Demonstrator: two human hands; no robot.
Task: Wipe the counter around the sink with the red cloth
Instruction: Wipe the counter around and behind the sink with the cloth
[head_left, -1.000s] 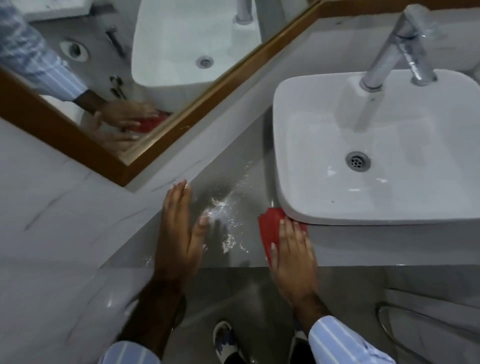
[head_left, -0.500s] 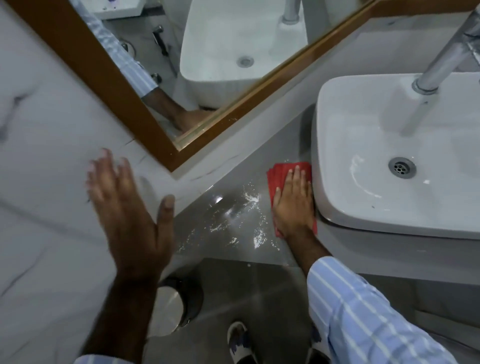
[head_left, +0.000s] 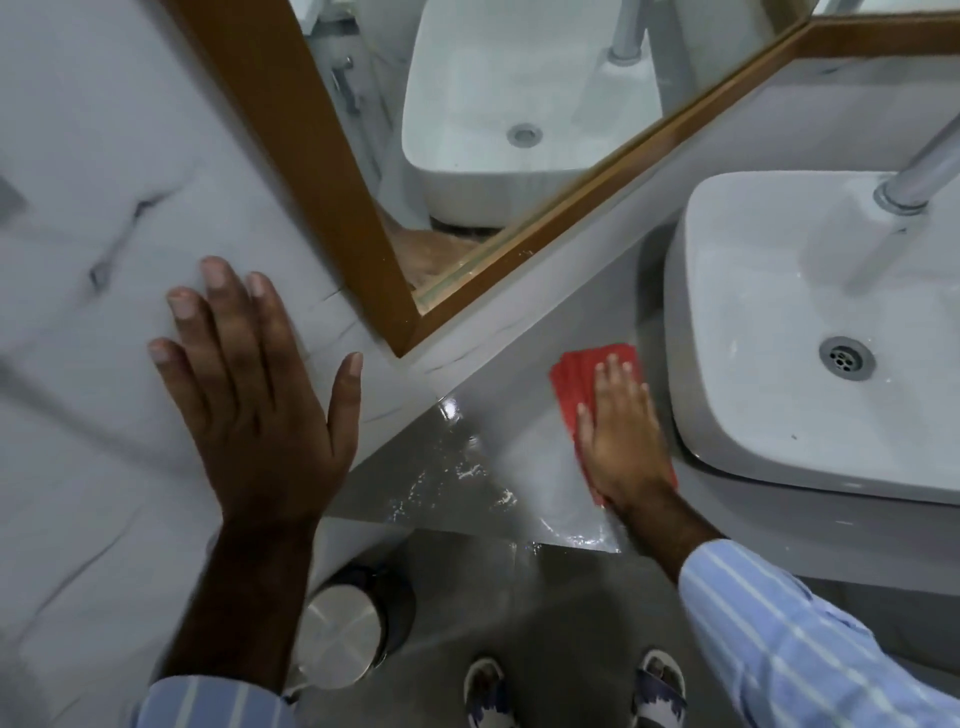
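Note:
A folded red cloth (head_left: 574, 382) lies flat on the wet grey counter (head_left: 498, 441), just left of the white vessel sink (head_left: 769, 364). My right hand (head_left: 621, 436) presses palm-down on the cloth, fingers pointing toward the back wall, covering most of it. Against the white marble wall at the left rests my left hand (head_left: 254, 395), fingers spread and holding nothing. White specks and water streaks (head_left: 457, 478) glisten on the counter near its front edge.
A wood-framed mirror (head_left: 519, 130) runs along the wall behind the counter. A chrome tap (head_left: 924, 171) rises over the sink at the right. On the floor below stand a steel-lidded bin (head_left: 343, 634) and my two sandalled feet (head_left: 571, 686).
My right hand has pushed the red cloth from the counter's front edge back along the sink's left side. My left hand has lifted off the counter onto the wall at the left.

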